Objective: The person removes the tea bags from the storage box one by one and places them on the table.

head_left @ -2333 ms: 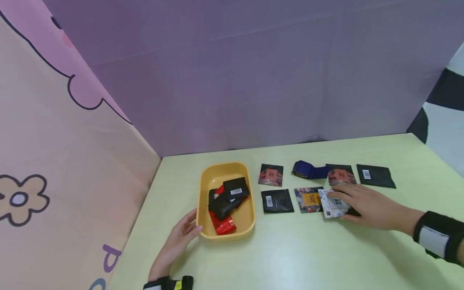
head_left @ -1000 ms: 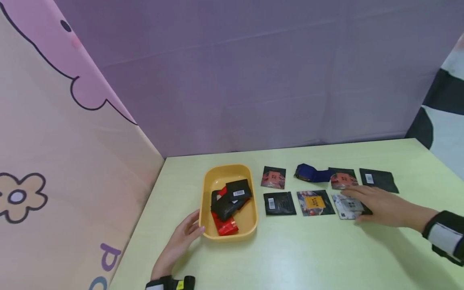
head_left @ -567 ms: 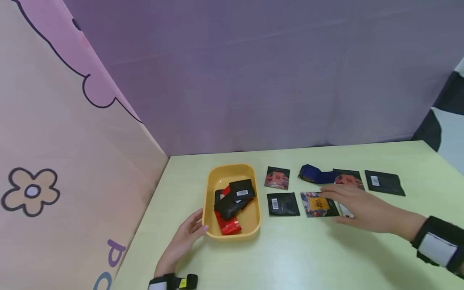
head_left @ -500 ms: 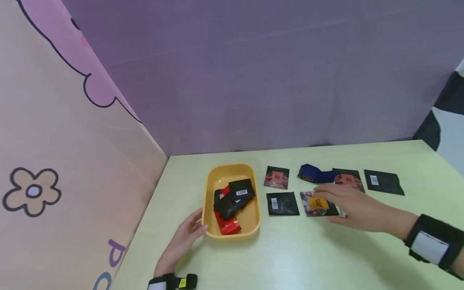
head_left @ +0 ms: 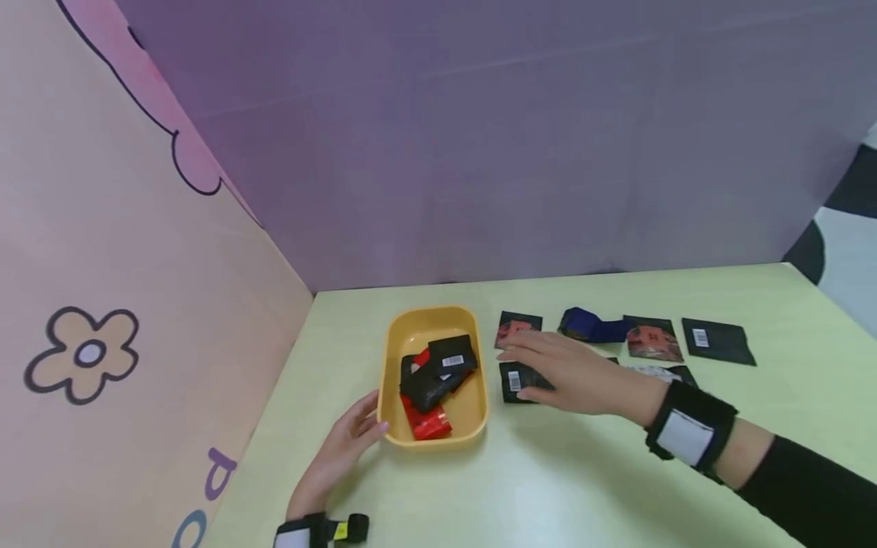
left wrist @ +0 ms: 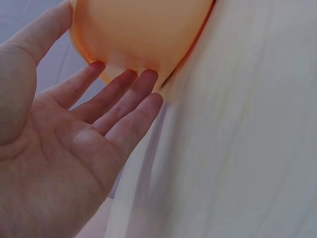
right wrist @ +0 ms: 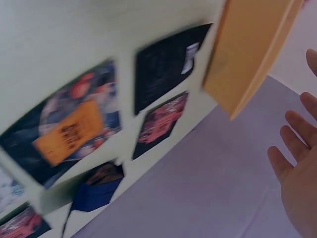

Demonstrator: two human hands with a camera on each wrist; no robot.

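L hand (head_left: 339,449): fingers uncurled, tips against tub (head_left: 432,323).
R hand (head_left: 572,373): fingers loose, nothing gripped; above blk packet (head_left: 526,378).
Blk packet: flat on table (head_left: 548,487), just R of tub; prob. light, floppy, slick. Pinch at edge.
Tub: prob. stiff plastic; hold by rim.
Labels: white barcode (head_left: 515,381) on blk packet; orange patch (right wrist: 73,131) lettering too blurred; no brand legible.

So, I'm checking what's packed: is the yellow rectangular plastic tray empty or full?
Partly filled: black and red packets overlap inside the yellow tray, but its far end is bare.
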